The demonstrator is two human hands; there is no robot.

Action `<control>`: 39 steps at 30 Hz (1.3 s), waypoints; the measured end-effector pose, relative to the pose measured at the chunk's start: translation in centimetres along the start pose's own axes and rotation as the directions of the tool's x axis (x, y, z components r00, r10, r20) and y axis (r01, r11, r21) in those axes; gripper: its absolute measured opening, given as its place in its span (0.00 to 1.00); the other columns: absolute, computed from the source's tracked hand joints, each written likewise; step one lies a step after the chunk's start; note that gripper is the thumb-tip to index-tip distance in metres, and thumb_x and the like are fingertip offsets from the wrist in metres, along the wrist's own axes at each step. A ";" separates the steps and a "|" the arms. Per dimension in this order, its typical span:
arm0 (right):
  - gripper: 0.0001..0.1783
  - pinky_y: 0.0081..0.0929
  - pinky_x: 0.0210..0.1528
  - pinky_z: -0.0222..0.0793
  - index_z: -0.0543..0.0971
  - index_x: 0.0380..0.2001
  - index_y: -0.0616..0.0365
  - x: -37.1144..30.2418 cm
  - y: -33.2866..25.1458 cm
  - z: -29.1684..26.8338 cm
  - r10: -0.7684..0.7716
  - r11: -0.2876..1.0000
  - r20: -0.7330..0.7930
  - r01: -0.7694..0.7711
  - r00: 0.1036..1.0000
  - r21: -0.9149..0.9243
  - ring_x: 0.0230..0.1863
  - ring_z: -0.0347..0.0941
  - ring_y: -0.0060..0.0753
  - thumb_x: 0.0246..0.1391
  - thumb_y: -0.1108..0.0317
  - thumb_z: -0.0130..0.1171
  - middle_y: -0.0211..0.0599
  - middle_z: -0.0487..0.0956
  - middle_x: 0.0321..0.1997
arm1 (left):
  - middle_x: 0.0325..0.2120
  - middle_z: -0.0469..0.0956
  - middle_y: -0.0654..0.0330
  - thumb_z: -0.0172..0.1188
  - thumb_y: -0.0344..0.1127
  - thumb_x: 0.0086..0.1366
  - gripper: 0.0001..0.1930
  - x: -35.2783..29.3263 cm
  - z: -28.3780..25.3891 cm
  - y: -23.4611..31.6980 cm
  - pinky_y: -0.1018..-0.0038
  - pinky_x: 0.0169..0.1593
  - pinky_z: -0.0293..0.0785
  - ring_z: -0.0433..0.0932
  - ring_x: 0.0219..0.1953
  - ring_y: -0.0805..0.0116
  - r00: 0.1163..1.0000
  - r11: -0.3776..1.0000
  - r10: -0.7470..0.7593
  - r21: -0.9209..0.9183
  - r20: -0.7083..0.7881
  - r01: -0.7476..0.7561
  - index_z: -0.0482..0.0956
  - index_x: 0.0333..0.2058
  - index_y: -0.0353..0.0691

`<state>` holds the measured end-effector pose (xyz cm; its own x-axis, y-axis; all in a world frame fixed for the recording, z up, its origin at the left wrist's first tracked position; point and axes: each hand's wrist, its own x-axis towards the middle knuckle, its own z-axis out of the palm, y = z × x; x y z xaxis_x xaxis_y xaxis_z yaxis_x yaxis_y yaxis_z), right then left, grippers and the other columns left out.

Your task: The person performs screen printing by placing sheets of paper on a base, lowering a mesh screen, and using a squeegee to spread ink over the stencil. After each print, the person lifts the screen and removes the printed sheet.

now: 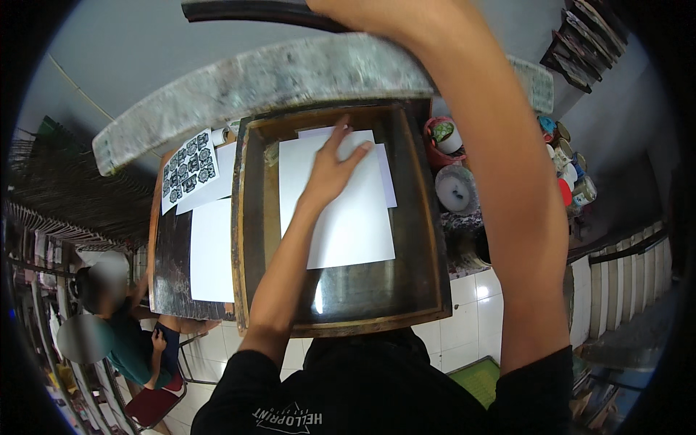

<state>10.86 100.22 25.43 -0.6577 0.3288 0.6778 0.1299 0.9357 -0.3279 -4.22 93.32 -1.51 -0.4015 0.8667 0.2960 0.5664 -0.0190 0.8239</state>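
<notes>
My left hand (333, 168) lies over a white sheet of paper (341, 217), fingers spread toward its upper edge. The sheet rests inside a wooden-framed screen (435, 275) with a dark, glossy surface. Edges of pale lilac paper (387, 174) show from under the sheet on its right and upper sides. Across the right side of the picture my right arm is raised. My right hand (344, 9) is cut off by the upper edge, near a long dark bar (250, 12); its fingers do not show.
A long, mottled pale slab (275, 80) stretches behind the screen. On the left, a printed sheet of black motifs (191, 168) and blank sheets (210, 250) lie on a dark table (170, 268). Tubs and cans (576, 174) stand right. Another person (138, 333) sits lower left.
</notes>
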 end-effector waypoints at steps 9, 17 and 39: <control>0.20 0.49 0.48 0.68 0.74 0.52 0.60 -8.2 -0.5 5.9 -0.128 0.991 -0.176 0.118 0.976 -0.067 0.42 0.73 0.61 0.57 0.68 0.61 0.53 0.78 0.40 | 0.29 0.84 0.44 0.59 0.47 0.69 0.22 -22.7 -11.2 7.5 0.62 0.47 0.78 0.84 0.35 0.56 0.963 0.787 -0.270 -0.579 -0.010 0.214 0.81 0.33 0.28; 0.23 0.52 0.56 0.63 0.72 0.58 0.51 -6.1 9.9 18.5 0.017 0.999 0.099 -0.012 0.995 -0.047 0.55 0.72 0.55 0.58 0.68 0.60 0.51 0.78 0.47 | 0.32 0.84 0.43 0.53 0.34 0.70 0.17 -31.1 -5.9 -0.7 0.72 0.40 0.79 0.83 0.29 0.64 0.772 0.588 -0.623 -0.573 0.130 0.571 0.81 0.29 0.24; 0.21 0.50 0.53 0.66 0.70 0.51 0.55 -4.0 18.4 31.7 0.038 0.970 0.315 0.040 0.948 -0.239 0.53 0.74 0.53 0.56 0.63 0.61 0.47 0.79 0.47 | 0.14 0.77 0.56 0.50 0.26 0.61 0.13 -31.4 -5.4 -1.5 0.76 0.24 0.70 0.74 0.16 0.71 0.711 0.564 -0.700 -0.559 0.067 0.608 0.81 0.24 0.26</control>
<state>-7.66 112.06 -4.21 -0.8525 0.3074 0.4227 0.2771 0.9516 -0.1331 3.64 63.45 -9.45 -0.6340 0.6628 -0.3983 -0.3264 0.2375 0.9149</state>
